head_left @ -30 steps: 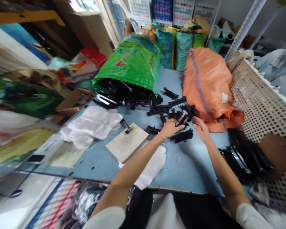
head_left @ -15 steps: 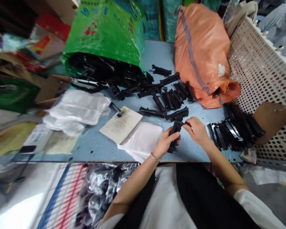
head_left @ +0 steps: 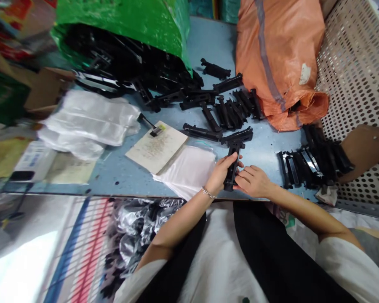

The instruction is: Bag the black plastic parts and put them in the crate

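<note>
My left hand [head_left: 220, 171] is wrapped round a long black plastic part [head_left: 233, 166], thumb on top, and holds it upright over the table's front edge. Against the part's lower right side press the curled fingers of my right hand [head_left: 253, 181]; what lies under its fingertips is hidden. Just beyond the held part are more black plastic parts [head_left: 202, 133], strewn over the blue table [head_left: 259, 153]. To the right of my hands a row of finished-looking black parts with shiny strips [head_left: 293, 169] lies side by side.
A green sack [head_left: 123, 21] spills black parts at the back left. An orange sack [head_left: 281, 59] and a perforated beige crate [head_left: 356, 71] stand right. Left are clear plastic bags [head_left: 91, 122], a board [head_left: 158, 149] with a small black hammer-like tool [head_left: 156, 131], and white sheets [head_left: 189, 168].
My right hand has moved from the part's upper end down to its lower right side. The left hand keeps its hold. The view has shifted, so the table appears higher in the frame.
</note>
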`<control>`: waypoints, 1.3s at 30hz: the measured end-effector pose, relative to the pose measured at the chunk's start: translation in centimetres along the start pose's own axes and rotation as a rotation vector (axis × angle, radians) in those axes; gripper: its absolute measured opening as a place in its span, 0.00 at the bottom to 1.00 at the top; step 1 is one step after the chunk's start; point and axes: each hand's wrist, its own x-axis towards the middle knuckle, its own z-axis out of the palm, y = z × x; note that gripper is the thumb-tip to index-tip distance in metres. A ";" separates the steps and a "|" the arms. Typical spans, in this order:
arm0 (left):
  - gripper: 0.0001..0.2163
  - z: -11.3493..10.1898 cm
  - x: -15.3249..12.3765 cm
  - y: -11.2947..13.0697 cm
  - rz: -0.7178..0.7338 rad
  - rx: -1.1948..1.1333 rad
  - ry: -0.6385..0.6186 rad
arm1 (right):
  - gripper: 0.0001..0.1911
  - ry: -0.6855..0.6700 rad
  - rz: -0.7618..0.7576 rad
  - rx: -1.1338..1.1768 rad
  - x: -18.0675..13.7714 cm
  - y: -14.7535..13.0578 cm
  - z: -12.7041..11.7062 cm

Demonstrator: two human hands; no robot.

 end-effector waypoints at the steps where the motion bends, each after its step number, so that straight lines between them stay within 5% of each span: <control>1: 0.27 0.3 -0.1 -0.3 -0.010 -0.003 0.004 | 0.18 -0.007 0.011 0.047 0.1 0.0 0.1; 3: 0.26 0.6 -0.4 -0.9 0.049 0.004 0.060 | 0.22 -0.016 0.142 0.200 0.3 -0.2 0.5; 6: 0.24 0.4 -1.1 -1.1 0.376 0.145 0.255 | 0.30 -0.116 0.460 0.501 0.9 -0.8 0.9; 8: 0.24 -0.1 -1.3 -0.6 0.503 0.225 0.297 | 0.32 -0.229 0.540 0.609 1.4 -0.8 0.6; 15: 0.28 -0.3 -0.1 1.1 0.019 -0.094 0.096 | 0.23 -0.179 0.103 0.309 3.2 1.5 -1.2; 17: 0.28 -0.2 -0.1 0.8 0.074 -0.091 0.117 | 0.25 -0.176 0.206 0.493 3.0 1.2 -0.6; 21: 0.24 -0.5 -0.4 0.4 0.415 0.059 0.251 | 0.33 -0.230 0.501 0.759 2.5 0.1 0.5; 27: 0.24 -0.5 -0.1 0.8 0.185 -0.056 0.163 | 0.20 -0.201 0.155 0.303 2.5 1.2 -0.4; 31: 0.24 -1.5 0.8 -0.7 0.185 0.013 0.248 | 0.20 -0.302 0.146 0.325 2.5 1.9 -0.1; 34: 0.19 -2.9 1.9 -3.1 0.287 0.242 0.348 | 0.17 -0.290 0.141 0.211 3.6 4.4 0.3; 39: 0.18 -3.8 3.0 -6.7 0.403 0.836 0.238 | 0.19 -0.073 0.316 -0.124 5.6 12.1 1.7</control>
